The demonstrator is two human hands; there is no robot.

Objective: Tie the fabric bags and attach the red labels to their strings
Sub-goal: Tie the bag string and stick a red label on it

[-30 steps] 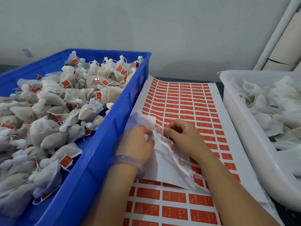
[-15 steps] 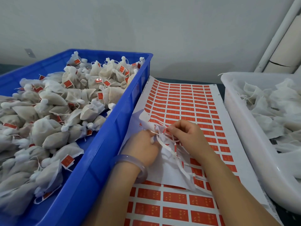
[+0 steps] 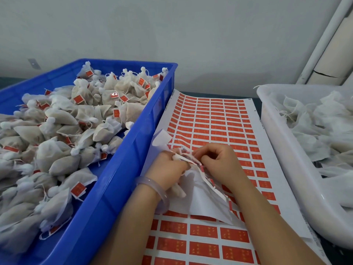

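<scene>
The left hand (image 3: 169, 168) and the right hand (image 3: 222, 163) met over a big sheet of red labels (image 3: 212, 119) that lay flat on the dark bench (image 3: 214, 93). The left fingers (image 3: 168, 155) were curled, and with the thumb they pinched one end of a thin white strip (image 3: 184, 159). Just to their right, the right fingers (image 3: 207, 156) were bent in tight and nipped the same strip, where small bits of red showed on it. Whether that strip was a bag's string or peeled paper could not be told. Something pale and soft (image 3: 178, 190) poked out beneath the left fingers, too hidden to name. Under both sets of fingers a loose piece of white backing paper (image 3: 202, 201) lay lifted and creased on top of the sheet. A pale bracelet (image 3: 152, 190) ringed the left wrist. To the left of the left fingers, touching the edge of the sheet, stood a blue crate (image 3: 122, 169) heaped with tied fabric bags (image 3: 63, 129), many with a red tag on their strings. Well off to the right of the right fingers sat a white tub (image 3: 282, 150) holding loose, untied bags (image 3: 315, 127). Beyond the fingers, the rows of labels ran on toward a plain grey wall (image 3: 172, 31).
</scene>
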